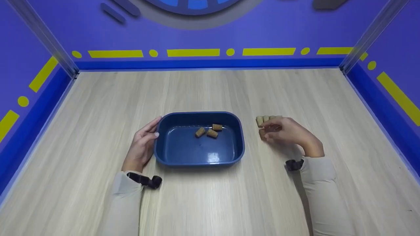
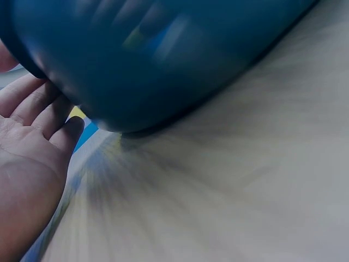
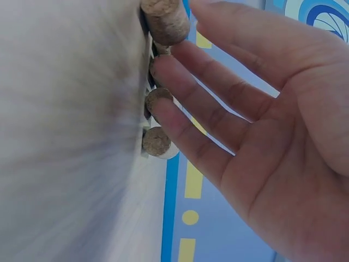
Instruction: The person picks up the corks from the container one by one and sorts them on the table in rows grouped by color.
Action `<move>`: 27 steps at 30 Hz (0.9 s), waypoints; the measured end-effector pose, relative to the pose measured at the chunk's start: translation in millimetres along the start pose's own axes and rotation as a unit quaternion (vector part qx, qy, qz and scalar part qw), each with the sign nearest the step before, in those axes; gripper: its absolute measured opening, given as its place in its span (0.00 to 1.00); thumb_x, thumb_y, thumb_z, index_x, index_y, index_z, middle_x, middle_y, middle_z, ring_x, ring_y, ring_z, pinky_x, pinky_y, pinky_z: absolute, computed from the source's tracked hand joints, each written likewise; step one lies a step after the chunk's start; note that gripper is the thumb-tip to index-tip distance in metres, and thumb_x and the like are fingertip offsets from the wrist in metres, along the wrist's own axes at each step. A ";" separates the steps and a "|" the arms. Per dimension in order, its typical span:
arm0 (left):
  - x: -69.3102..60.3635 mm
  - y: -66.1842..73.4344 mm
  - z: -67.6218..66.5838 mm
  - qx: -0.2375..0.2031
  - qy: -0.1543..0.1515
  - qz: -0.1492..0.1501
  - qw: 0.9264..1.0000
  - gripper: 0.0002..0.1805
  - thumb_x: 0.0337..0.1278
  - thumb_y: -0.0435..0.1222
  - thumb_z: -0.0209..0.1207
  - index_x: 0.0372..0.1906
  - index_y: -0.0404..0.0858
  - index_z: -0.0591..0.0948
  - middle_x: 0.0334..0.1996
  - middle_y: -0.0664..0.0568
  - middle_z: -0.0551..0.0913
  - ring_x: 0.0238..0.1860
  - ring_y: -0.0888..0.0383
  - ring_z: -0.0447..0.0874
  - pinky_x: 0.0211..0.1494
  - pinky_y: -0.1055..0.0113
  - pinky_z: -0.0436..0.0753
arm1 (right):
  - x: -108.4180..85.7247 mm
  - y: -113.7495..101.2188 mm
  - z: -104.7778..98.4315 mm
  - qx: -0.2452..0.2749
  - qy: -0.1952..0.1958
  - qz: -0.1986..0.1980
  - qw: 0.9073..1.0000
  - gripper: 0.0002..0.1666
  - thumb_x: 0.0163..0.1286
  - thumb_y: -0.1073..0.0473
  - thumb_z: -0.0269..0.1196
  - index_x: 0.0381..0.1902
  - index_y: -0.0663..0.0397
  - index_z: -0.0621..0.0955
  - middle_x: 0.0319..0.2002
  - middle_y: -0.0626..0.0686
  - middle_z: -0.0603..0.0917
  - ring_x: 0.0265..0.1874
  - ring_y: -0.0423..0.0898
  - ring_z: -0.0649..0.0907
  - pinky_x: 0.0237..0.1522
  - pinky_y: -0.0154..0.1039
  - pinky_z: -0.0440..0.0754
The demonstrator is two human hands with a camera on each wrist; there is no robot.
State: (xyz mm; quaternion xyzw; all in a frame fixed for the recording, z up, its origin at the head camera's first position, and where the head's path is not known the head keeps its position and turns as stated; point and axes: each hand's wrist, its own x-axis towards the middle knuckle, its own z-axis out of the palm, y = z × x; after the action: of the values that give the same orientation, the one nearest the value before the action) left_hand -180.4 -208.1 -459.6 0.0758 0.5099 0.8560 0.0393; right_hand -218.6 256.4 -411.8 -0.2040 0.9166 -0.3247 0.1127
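A dark blue rectangular plastic container [image 1: 200, 162] stands on the table, with three corks [image 1: 212, 133] lying inside it. My left hand [image 1: 141, 146] holds its left side, thumb at the rim and fingers along the outer wall; the left wrist view shows these fingers [image 2: 41, 106] fairly straight under the rim. Right of the container, my right hand [image 1: 287, 132] has thumb and index finger at a cork [image 3: 165, 22], seemingly pinching it close to the table. Beyond it stands a row of several corks [image 1: 265, 119], partly covered by the hand.
The light wood-grain table [image 1: 203, 203] reaches back to a purple-blue panel [image 1: 197, 39] with yellow dashes and dots. Similar panels rise at the left and right sides. Black wrist cameras [image 1: 152, 182] sit on both sleeved forearms.
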 end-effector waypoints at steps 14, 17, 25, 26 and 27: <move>-0.5 0.2 0.9 -0.006 -0.003 0.004 1.000 0.30 0.56 0.19 0.44 0.67 0.27 0.67 0.58 0.54 0.79 0.61 0.64 0.74 0.61 0.72 0.74 | 7.7 -15.9 -10.8 0.000 0.033 -0.027 0.999 0.15 0.64 0.64 0.63 0.49 0.61 0.83 0.43 0.57 0.86 0.40 0.47 0.82 0.41 0.30 0.78; -0.3 0.5 1.0 0.000 0.000 0.004 1.000 0.30 0.56 0.18 0.44 0.67 0.26 0.66 0.58 0.54 0.79 0.61 0.64 0.74 0.61 0.72 0.74 | 11.0 -24.3 -15.4 -0.002 0.028 -0.025 0.999 0.16 0.65 0.65 0.62 0.51 0.61 0.83 0.44 0.58 0.85 0.41 0.47 0.82 0.42 0.31 0.77; 1.2 0.7 0.8 0.017 0.007 0.005 1.000 0.31 0.55 0.18 0.43 0.68 0.23 0.61 0.58 0.54 0.79 0.62 0.65 0.74 0.61 0.73 0.74 | 23.3 -46.9 -20.9 0.013 0.001 -0.007 1.000 0.17 0.65 0.64 0.61 0.52 0.57 0.82 0.43 0.56 0.85 0.39 0.49 0.84 0.40 0.34 0.80; 1.3 0.8 1.1 0.015 0.007 0.004 1.000 0.31 0.55 0.18 0.43 0.68 0.23 0.61 0.57 0.54 0.79 0.61 0.65 0.74 0.61 0.73 0.74 | 24.8 -49.8 -21.1 0.018 -0.003 -0.005 1.000 0.17 0.65 0.64 0.62 0.52 0.57 0.82 0.42 0.56 0.85 0.38 0.50 0.85 0.38 0.35 0.81; 1.4 0.8 1.2 0.013 0.007 0.003 1.000 0.31 0.55 0.18 0.43 0.68 0.23 0.61 0.57 0.54 0.79 0.61 0.64 0.74 0.61 0.72 0.74 | 26.4 -52.5 -21.1 0.022 -0.007 -0.004 1.000 0.17 0.65 0.63 0.62 0.53 0.56 0.81 0.42 0.56 0.85 0.37 0.52 0.85 0.37 0.36 0.82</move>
State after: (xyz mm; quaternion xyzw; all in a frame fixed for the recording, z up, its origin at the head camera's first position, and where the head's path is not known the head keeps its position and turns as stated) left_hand -181.6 -207.3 -458.2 0.0714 0.5213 0.8498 0.0325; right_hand -233.5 219.1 -364.0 -0.2074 0.9075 -0.3441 0.1223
